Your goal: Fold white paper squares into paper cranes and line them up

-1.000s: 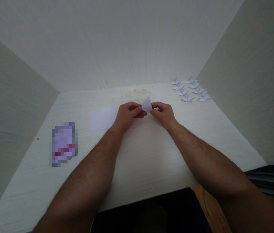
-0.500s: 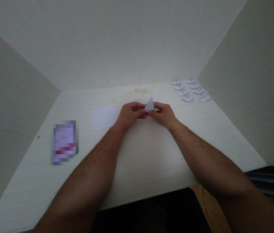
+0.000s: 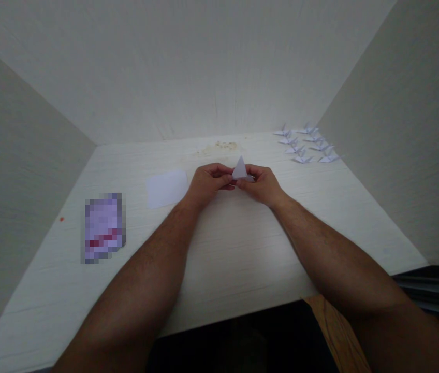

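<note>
Clock positions are taken from the folded paper in the hands, twelve pointing straight ahead. Nearest, at six o'clock, is a black shape point(image 3: 243, 342) too dark to make out; a wood-grained surface point(image 3: 338, 329) lies at five, and dark slats point(image 3: 433, 290) at four. The white tabletop point(image 3: 238, 254) begins beyond, both bare forearms reaching over it. At about eight o'clock lies a purple packet point(image 3: 103, 220) with a red band, pixelated past reading; farther left is a small red spot point(image 3: 61, 219). A flat white paper sheet point(image 3: 167, 188) lies near nine, beside the left wrist.

At the clock's centre, the left hand point(image 3: 212, 180) and right hand point(image 3: 261, 183) both pinch the folded white paper point(image 3: 239, 169), thumbs in front, its triangular point upward. Stains point(image 3: 223, 147) mark the tabletop near eleven. Eight origami cranes point(image 3: 296, 151) stand in two rows between two and three, before the back panel point(image 3: 211, 67).
</note>
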A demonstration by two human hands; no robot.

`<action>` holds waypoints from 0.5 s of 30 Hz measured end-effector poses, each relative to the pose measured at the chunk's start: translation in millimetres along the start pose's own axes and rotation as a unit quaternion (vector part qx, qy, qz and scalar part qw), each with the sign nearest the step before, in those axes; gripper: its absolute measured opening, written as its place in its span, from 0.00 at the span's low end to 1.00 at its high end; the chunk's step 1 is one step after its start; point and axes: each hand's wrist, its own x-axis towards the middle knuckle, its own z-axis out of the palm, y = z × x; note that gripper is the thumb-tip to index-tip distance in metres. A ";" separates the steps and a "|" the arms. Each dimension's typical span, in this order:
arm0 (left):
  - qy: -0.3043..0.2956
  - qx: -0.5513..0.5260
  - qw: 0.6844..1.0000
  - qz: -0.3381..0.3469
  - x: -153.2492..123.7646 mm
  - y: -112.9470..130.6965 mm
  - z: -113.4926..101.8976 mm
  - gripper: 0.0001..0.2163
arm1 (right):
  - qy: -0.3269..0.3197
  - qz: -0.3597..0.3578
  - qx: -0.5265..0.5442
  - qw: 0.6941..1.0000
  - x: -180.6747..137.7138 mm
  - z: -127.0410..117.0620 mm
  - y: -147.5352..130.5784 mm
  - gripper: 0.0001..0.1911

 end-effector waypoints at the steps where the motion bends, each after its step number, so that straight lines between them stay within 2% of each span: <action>1: 0.000 0.000 1.000 0.000 0.3 -0.4 -0.2 0.12 | -0.006 -0.001 -0.003 1.000 -0.1 0.0 -0.1 0.15; 10: 0.013 0.006 1.000 0.004 3.0 -3.9 -1.0 0.14 | -0.024 -0.012 -0.001 1.000 0.3 0.6 2.8 0.15; 15: 0.031 -0.006 0.999 0.002 3.7 -4.0 -0.3 0.15 | -0.008 -0.052 0.028 0.998 1.3 2.0 7.5 0.14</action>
